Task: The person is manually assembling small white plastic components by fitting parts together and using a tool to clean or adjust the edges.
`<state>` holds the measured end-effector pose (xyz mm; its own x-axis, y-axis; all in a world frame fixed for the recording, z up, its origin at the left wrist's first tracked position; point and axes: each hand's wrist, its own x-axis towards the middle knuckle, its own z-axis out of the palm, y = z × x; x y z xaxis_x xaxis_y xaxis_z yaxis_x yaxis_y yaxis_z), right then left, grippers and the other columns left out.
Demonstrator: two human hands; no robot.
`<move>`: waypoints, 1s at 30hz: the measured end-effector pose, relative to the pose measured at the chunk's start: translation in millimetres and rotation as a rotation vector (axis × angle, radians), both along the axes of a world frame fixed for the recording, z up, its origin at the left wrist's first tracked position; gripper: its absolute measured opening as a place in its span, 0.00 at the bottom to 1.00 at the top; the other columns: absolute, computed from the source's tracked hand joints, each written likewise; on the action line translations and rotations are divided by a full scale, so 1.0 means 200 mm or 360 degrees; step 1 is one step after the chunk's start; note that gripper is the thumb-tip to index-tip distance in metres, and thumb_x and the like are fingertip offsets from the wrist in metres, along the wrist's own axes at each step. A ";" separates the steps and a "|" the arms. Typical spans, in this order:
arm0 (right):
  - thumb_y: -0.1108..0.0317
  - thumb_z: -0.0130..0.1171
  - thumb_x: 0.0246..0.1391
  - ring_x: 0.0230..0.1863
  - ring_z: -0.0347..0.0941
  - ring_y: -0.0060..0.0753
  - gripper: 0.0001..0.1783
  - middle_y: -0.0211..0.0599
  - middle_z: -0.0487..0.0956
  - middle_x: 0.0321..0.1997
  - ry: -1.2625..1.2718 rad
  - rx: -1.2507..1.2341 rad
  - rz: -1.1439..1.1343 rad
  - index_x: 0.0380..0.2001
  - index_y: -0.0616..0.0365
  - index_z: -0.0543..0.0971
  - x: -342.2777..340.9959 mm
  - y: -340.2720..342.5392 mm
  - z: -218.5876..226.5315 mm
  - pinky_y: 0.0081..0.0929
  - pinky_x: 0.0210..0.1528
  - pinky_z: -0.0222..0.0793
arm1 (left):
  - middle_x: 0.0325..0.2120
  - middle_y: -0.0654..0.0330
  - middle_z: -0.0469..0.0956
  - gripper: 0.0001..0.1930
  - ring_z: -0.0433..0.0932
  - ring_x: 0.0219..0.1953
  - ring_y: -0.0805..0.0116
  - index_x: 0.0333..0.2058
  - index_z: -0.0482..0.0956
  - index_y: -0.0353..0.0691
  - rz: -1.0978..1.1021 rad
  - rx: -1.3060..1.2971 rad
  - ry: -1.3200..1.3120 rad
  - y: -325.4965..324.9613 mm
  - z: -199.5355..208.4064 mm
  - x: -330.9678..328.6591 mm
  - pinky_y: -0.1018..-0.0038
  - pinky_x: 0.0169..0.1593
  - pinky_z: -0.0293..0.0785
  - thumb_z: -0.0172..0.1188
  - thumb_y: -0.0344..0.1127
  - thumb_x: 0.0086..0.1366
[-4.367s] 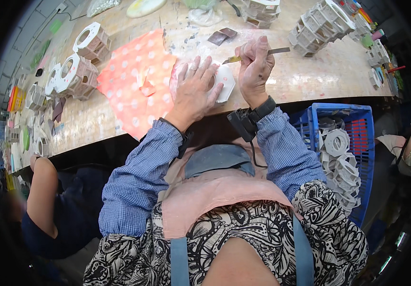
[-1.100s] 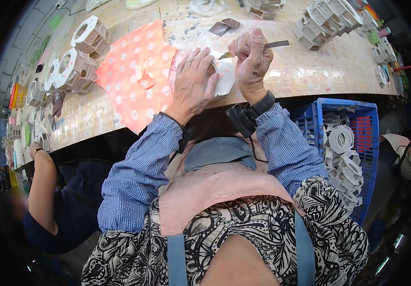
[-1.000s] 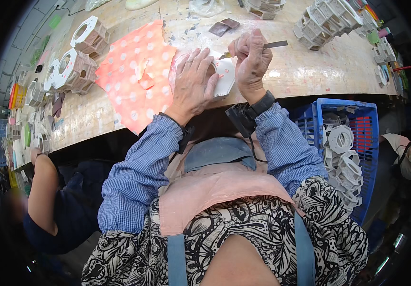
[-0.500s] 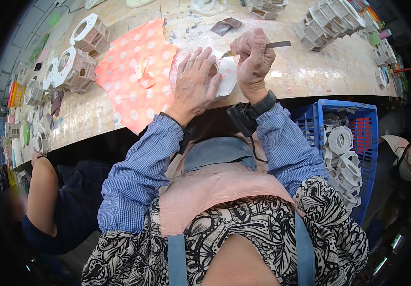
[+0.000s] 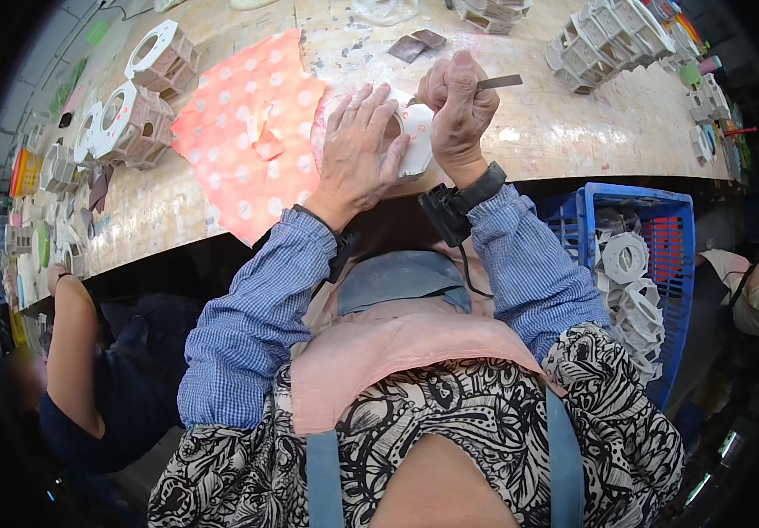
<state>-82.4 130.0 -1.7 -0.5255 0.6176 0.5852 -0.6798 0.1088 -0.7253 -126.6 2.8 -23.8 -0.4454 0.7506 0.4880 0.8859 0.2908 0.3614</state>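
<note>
A white hexagonal frame piece (image 5: 417, 145) with a round hole and small red marks lies at the table's near edge. My left hand (image 5: 359, 145) grips it from the left, its fingers across the top and its thumb by the hole. My right hand (image 5: 459, 110) is closed around a thin, flat, dark-handled tool (image 5: 499, 83) like a craft knife. The handle sticks out to the right of the fist, and the other end meets the piece's upper edge. That working tip is too small to make out well. Beside my left hand spreads an orange cloth with white dots (image 5: 243, 132).
White hexagonal frames (image 5: 135, 123) stand at the left; a stacked row (image 5: 604, 48) stands at the far right. Dark sandpaper pieces (image 5: 416, 46) lie beyond my hands. A blue crate (image 5: 681, 290) of white parts is right of me. Another person's arm (image 5: 76, 352) reaches in at left.
My right fist has turned slightly and shifted a little left, and the tool's handle with it. My left hand stays on the white piece.
</note>
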 end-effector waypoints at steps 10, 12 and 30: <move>0.63 0.47 0.59 0.19 0.60 0.17 0.18 0.24 0.67 0.18 -0.0133 0.0379 -0.0125 0.17 0.60 0.67 -0.05 -0.04 -0.04 0.19 0.19 0.54 | 0.54 0.49 0.64 0.22 0.58 0.59 0.51 0.50 0.68 0.39 -0.0053 0.0001 0.0011 0.00 0.01 0.00 0.60 0.62 0.49 0.52 0.40 0.57; 0.65 0.46 0.60 0.18 0.59 0.18 0.18 0.23 0.65 0.17 -0.0378 0.0489 -0.0129 0.16 0.58 0.66 -0.02 -0.08 -0.02 0.20 0.20 0.54 | 0.53 0.48 0.65 0.21 0.59 0.59 0.51 0.49 0.69 0.38 -0.0084 -0.0062 0.0053 -0.01 0.01 -0.01 0.59 0.61 0.50 0.52 0.40 0.58; 0.55 0.42 0.62 0.15 0.48 0.17 0.24 0.23 0.54 0.12 0.0143 -0.0255 -0.0002 0.14 0.54 0.59 0.03 0.05 0.04 0.20 0.18 0.55 | 0.56 0.51 0.62 0.23 0.57 0.61 0.54 0.51 0.64 0.37 -0.0031 -0.0057 0.0016 0.01 0.03 0.02 0.61 0.62 0.48 0.51 0.41 0.60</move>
